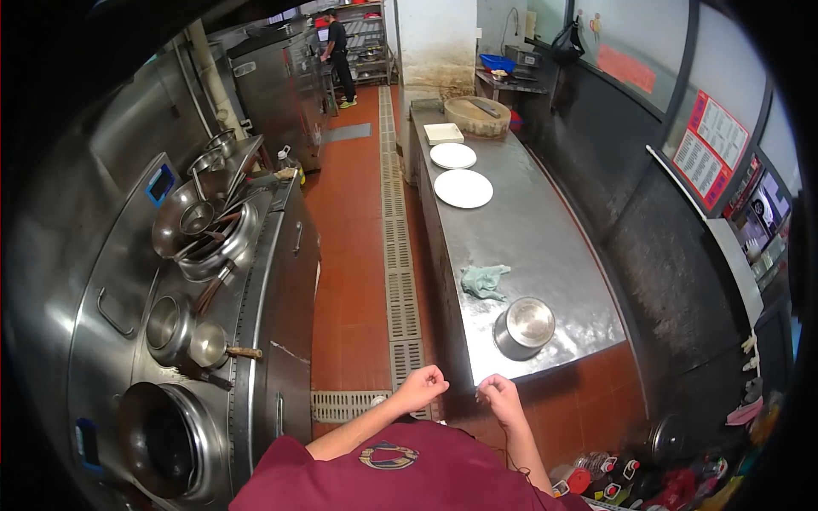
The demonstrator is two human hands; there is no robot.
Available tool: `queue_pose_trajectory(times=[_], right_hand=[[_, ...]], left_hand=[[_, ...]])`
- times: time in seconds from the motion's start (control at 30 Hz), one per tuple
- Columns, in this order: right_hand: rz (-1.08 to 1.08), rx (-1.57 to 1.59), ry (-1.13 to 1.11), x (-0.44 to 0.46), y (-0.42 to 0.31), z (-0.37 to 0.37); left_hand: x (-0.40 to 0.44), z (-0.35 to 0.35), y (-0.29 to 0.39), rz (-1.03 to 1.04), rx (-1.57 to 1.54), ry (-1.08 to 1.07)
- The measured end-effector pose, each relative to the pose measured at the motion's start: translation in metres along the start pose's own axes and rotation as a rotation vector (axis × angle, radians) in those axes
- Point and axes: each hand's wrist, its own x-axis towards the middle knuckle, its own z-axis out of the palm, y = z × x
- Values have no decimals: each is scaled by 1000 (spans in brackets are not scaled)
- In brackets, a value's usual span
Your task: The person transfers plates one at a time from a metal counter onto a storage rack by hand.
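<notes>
My left hand [423, 386] is raised in front of my chest with its fingers curled closed; whatever it holds, if anything, is hidden. My right hand [499, 398] is also closed, thumb and fingers together near the counter's front edge, and I cannot make out anything in it. The hands are apart from each other. Closest to my right hand is an upside-down metal pot [525, 327] on the steel counter [545, 243]. A crumpled green cloth [485, 282] lies just behind the pot. Neither hand touches them.
White plates [463, 188], a white tray [443, 134] and a chopping block [477, 117] with a cleaver stand farther along the counter. On the left is a stove with woks [158, 439] and a ladle [210, 344]. Bottles [609, 477] crowd the lower right. Another person [337, 55] stands far back.
</notes>
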Motion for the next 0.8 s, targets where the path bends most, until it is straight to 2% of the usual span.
queue_pose_trajectory(times=[0.53, 0.63, 0.8], right_hand=[[39, -186, -93, 100, -13, 128], [21, -186, -126, 120, -14, 160], [6, -209, -191, 150, -17, 208]], left_hand=[[24, -149, -21, 40, -103, 66], [18, -184, -15, 47, -14, 122], [8, -230, -8, 25, -87, 206]])
